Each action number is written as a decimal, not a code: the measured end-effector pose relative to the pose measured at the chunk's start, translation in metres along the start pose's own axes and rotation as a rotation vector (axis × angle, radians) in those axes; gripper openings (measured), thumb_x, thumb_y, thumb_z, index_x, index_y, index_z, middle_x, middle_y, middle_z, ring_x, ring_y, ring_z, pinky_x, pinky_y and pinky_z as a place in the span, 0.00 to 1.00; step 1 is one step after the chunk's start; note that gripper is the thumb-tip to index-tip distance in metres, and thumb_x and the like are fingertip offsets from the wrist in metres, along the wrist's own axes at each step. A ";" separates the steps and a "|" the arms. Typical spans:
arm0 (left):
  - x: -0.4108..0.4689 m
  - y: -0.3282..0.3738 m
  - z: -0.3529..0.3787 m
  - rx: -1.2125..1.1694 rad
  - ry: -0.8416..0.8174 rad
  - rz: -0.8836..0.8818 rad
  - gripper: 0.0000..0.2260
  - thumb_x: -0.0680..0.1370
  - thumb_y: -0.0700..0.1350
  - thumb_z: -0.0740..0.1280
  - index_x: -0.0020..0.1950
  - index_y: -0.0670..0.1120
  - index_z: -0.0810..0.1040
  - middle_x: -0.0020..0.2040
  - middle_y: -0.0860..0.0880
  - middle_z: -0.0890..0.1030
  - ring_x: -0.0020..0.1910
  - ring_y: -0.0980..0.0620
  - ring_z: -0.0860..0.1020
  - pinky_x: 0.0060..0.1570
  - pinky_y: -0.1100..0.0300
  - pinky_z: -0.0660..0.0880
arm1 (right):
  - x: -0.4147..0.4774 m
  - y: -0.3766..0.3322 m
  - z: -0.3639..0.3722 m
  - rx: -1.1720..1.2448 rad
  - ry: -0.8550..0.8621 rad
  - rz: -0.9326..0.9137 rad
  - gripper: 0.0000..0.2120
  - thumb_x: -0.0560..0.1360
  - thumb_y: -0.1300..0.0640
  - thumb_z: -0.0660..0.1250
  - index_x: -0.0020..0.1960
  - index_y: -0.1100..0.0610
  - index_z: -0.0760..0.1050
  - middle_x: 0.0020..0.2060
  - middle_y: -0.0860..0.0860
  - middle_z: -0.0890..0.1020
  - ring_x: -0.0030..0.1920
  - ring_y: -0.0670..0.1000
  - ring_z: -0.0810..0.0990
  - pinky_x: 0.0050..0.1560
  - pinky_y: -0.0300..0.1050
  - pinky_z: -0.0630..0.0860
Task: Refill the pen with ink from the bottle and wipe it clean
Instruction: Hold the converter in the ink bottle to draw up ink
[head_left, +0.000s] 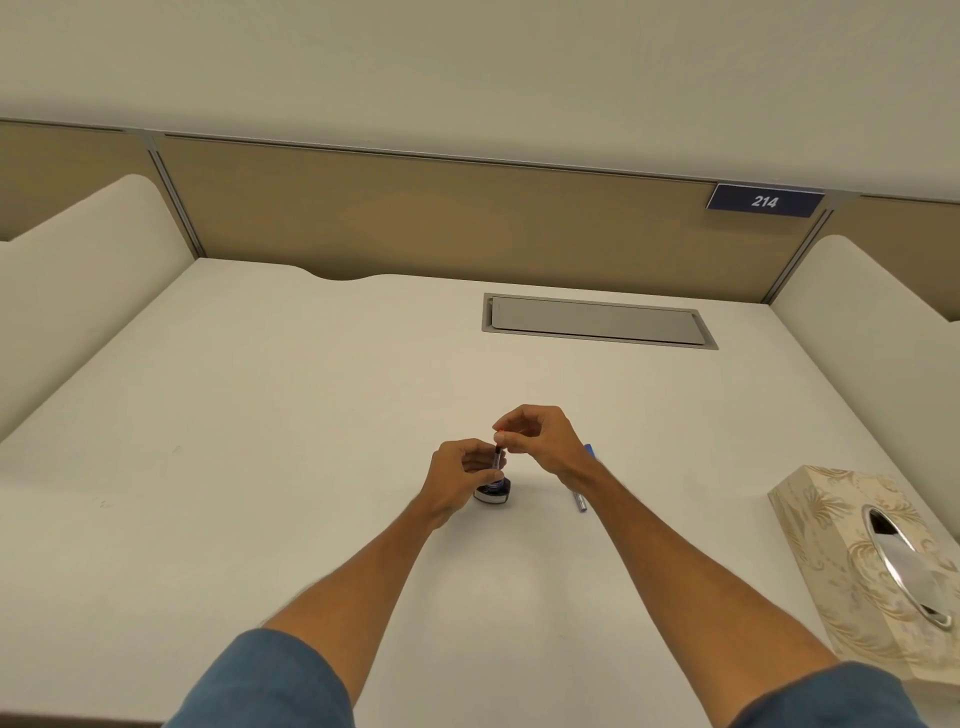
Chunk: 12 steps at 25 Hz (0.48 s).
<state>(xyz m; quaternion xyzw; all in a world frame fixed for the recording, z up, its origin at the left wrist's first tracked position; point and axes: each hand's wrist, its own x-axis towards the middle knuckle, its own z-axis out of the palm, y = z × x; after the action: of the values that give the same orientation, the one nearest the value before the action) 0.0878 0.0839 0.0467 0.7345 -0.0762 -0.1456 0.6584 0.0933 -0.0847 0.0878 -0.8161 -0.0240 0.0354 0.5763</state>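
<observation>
A small dark ink bottle (496, 493) stands on the white desk (311, 415). The pen's inner part (498, 457), thin and dark with a red top end, stands upright with its lower end in the bottle. My left hand (457, 473) curls round that part just above the bottle and partly hides the bottle. My right hand (540, 434) pinches the red top end with thumb and fingertips. A blue and silver pen barrel (582, 499) lies on the desk to the right, partly hidden under my right wrist.
A patterned cream tissue box (872, 566) with a silver oval opening sits at the desk's right edge. A closed grey cable hatch (597, 320) is set into the desk farther back. Cream partitions rise on the left, right and back.
</observation>
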 end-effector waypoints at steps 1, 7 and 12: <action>0.000 0.000 0.000 0.001 0.001 0.001 0.12 0.70 0.31 0.73 0.51 0.40 0.83 0.46 0.44 0.86 0.45 0.48 0.84 0.51 0.57 0.81 | 0.000 0.001 0.000 0.000 0.000 -0.001 0.07 0.72 0.62 0.73 0.50 0.60 0.81 0.42 0.54 0.84 0.45 0.57 0.83 0.50 0.50 0.82; 0.000 0.001 0.000 -0.010 -0.005 -0.001 0.12 0.70 0.30 0.72 0.51 0.39 0.82 0.46 0.42 0.86 0.45 0.48 0.85 0.47 0.61 0.80 | 0.000 0.004 0.001 0.011 0.003 -0.004 0.05 0.71 0.61 0.74 0.48 0.59 0.83 0.40 0.53 0.85 0.42 0.53 0.84 0.50 0.49 0.82; 0.000 0.000 0.000 0.000 0.008 0.006 0.12 0.70 0.30 0.73 0.52 0.39 0.83 0.45 0.42 0.86 0.44 0.49 0.85 0.47 0.61 0.80 | -0.001 0.004 0.001 0.015 -0.021 -0.002 0.07 0.72 0.62 0.73 0.50 0.62 0.82 0.42 0.55 0.85 0.43 0.51 0.83 0.49 0.45 0.82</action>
<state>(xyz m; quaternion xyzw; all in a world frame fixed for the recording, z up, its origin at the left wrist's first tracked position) 0.0875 0.0841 0.0467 0.7348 -0.0758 -0.1404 0.6592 0.0927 -0.0856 0.0840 -0.8112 -0.0307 0.0435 0.5823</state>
